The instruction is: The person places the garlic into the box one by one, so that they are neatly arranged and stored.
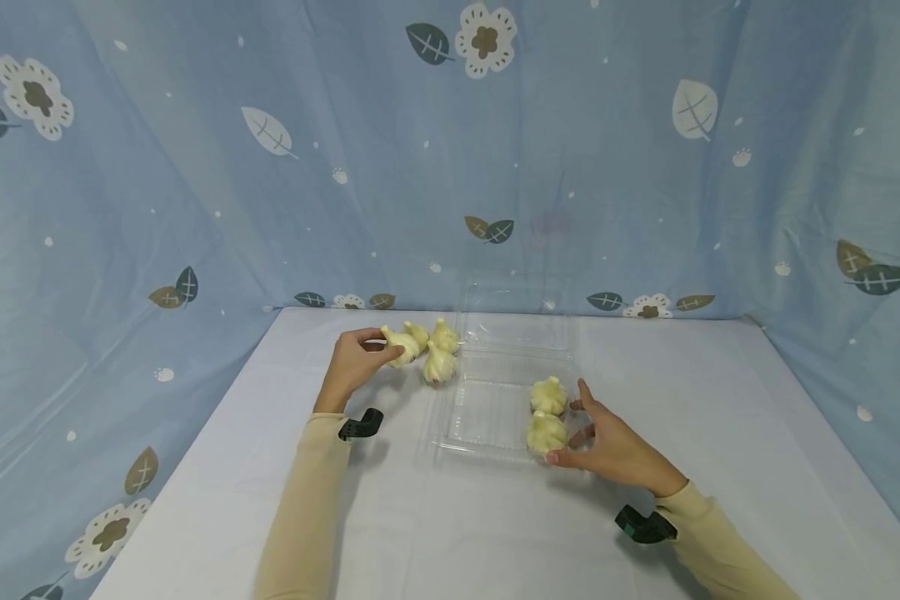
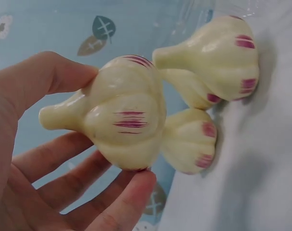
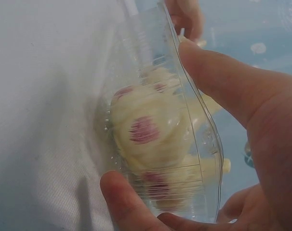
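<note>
My left hand (image 1: 355, 364) pinches a garlic bulb (image 2: 126, 113) between thumb and fingers, its stem pointing back toward the palm in the left wrist view. Close beside it are three more bulbs, among them one garlic bulb (image 1: 440, 365) at the front. My right hand (image 1: 607, 442) holds the right end of a clear plastic container (image 1: 487, 408), thumb at the front corner and fingers along the side. Two garlic bulbs, a rear one (image 1: 549, 396) and a front one (image 1: 547, 433), sit inside at that end. Through the ridged wall a bulb (image 3: 146, 130) shows purple marks.
The container's transparent lid (image 1: 517, 321) stands open toward the back. A white cloth (image 1: 682, 375) covers the table. Behind and on both sides hangs a blue curtain (image 1: 390, 167) with leaf and flower prints, meeting the table's back edge.
</note>
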Demonstrator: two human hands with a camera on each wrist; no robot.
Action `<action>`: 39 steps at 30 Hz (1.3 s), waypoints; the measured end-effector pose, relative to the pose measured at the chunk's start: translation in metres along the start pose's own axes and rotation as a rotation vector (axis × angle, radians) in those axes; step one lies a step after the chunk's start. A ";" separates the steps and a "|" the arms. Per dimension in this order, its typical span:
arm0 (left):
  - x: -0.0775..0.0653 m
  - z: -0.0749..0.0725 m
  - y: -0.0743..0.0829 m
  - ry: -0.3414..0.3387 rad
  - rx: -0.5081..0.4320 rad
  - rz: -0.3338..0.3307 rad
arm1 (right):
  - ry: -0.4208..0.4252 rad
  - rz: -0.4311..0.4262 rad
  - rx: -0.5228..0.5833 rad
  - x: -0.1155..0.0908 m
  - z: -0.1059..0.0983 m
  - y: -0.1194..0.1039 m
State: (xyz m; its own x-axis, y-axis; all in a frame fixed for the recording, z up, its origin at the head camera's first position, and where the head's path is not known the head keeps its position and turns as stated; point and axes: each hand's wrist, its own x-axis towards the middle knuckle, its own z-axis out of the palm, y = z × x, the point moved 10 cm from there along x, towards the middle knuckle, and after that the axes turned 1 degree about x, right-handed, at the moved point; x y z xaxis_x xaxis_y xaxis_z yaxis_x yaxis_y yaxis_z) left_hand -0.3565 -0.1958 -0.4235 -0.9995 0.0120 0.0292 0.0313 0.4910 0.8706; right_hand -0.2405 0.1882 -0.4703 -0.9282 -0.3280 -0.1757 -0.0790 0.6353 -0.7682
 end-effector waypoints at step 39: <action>-0.012 0.018 0.057 -0.043 -0.133 0.118 | -0.015 -0.025 0.038 -0.001 0.001 -0.004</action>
State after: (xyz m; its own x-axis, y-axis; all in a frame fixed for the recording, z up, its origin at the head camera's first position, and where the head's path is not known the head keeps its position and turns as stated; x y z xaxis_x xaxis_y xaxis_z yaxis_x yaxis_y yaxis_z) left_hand -0.3432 -0.1529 -0.3833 -0.9880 0.1011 0.1168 0.1461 0.3648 0.9196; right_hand -0.2390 0.1852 -0.4676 -0.9204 -0.3543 -0.1652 -0.0883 0.5999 -0.7952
